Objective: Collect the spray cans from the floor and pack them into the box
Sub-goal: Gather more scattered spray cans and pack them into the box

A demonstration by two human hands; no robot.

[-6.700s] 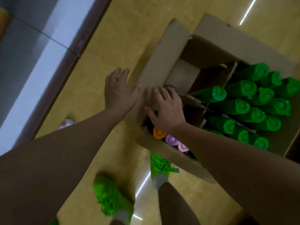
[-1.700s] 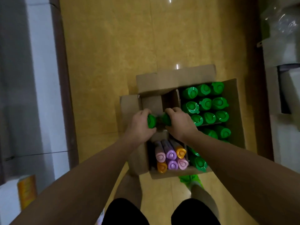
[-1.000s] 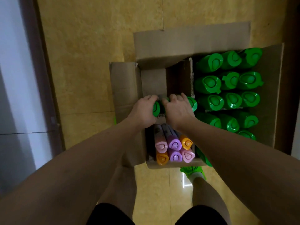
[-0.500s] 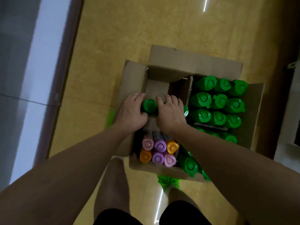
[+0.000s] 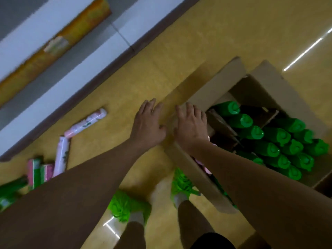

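Left hand (image 5: 147,123) and right hand (image 5: 191,125) both flat, empty, at box (image 5: 190,168) edge. Risk: loose cans (image 5: 85,123) on floor, seemingly near feet, could roll or trip.

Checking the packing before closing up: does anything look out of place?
Yes. Several spray cans lie scattered on the floor beside the wall, outside the box. A cardboard divider inside the box sits askew.
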